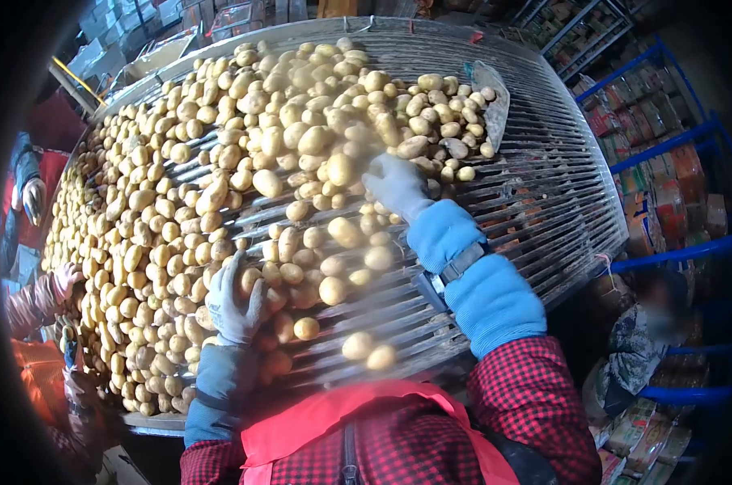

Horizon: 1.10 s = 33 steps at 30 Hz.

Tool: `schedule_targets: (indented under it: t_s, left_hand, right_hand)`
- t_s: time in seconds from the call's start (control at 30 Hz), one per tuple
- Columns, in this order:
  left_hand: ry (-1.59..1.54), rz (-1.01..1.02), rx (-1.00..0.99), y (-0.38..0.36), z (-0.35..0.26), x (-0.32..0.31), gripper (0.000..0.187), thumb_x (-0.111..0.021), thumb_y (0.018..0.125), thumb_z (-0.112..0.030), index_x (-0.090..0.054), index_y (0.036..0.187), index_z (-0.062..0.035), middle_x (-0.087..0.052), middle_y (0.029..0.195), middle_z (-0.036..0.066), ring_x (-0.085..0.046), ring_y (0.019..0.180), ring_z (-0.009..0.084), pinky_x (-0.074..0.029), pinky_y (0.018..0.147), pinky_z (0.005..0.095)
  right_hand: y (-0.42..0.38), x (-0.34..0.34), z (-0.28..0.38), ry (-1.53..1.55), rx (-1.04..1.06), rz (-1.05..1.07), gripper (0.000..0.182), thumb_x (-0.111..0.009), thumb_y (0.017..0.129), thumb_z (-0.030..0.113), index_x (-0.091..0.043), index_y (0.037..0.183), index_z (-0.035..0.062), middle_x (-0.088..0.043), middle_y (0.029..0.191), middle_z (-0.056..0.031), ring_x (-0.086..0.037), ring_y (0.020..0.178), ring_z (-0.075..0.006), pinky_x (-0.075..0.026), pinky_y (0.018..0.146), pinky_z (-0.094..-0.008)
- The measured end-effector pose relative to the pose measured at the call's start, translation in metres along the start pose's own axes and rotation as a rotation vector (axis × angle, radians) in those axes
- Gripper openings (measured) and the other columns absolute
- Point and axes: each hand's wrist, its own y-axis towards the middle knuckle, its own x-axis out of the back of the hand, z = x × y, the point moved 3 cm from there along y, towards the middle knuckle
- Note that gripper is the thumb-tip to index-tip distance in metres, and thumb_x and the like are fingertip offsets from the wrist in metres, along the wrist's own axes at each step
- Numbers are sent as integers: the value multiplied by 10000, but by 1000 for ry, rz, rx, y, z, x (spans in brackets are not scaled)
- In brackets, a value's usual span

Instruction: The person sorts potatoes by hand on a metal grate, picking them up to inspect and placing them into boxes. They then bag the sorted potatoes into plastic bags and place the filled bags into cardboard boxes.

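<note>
A wide heap of potatoes (pixel 180 210) covers much of a slatted metal sorting table (pixel 544 186). My left hand (pixel 235 301), in a pale glove, lies on the near side of the heap. Its fingers are spread, with a potato (pixel 250 281) between forefinger and thumb. My right hand (pixel 396 186), gloved too, reaches further in, fingertips stretched leftwards against the potatoes and not gripping any that I can see. Several potatoes between the hands are blurred. Loose potatoes (pixel 368 349) lie close to my body on the slats.
Near the table's far right part, a light-coloured scoop-like piece (pixel 490 105) borders a smaller group of potatoes. Other people's hands (pixel 65 279) and sleeves are at the left edge. A person (pixel 641 347) is at the right, beside blue racks (pixel 677 253) with filled bags.
</note>
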Motion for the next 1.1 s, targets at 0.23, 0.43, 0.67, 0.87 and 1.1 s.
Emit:
schedule_targets:
  t_s: [0.23,0.43,0.67,0.87,1.1]
  left_hand:
    - [29,7,-28,1,-1,-2,597,-765,828,-193,-621,1386,-39,-689,1167,189,-654,1062,364,-514,965,437]
    - [-325,116,234,21,-19,-19,512,-689,938,-151,-573,1399,38,-642,1337,187,-610,1244,266,-458,1094,384]
    - [-318,386,-344,64,-153,-54,559,-738,899,-174,-569,1394,24,-672,1239,209,-659,1136,349,-487,1034,422]
    - [-272,675,-540,68,-205,-98,656,-621,947,-424,-522,1437,2,-562,1367,257,-516,1276,444,-404,1090,505]
    - [-541,819,-681,96,-267,-138,642,-575,990,-460,-515,1452,-19,-566,1383,267,-538,1282,443,-388,1122,535]
  right_hand:
    - [-73,4,-77,1504,-119,62,317,-673,1013,295,-661,1235,70,-692,902,-33,-641,751,-141,-525,591,-221]
    - [-143,1,-69,1992,-230,226,398,-588,1051,408,-638,1308,109,-701,1061,-71,-674,903,-200,-587,633,-265]
    - [-186,-43,-7,1970,-356,218,454,-495,1079,486,-622,1278,98,-684,1067,-48,-658,879,-124,-555,638,-260]
    - [-203,-37,-39,1759,-77,258,539,-478,1081,464,-468,1465,84,-588,1292,-63,-589,1170,-165,-519,979,-340]
    - [-199,11,-91,1332,104,-10,407,-588,1011,202,-509,1369,25,-595,1219,-63,-584,1086,-139,-525,889,-297]
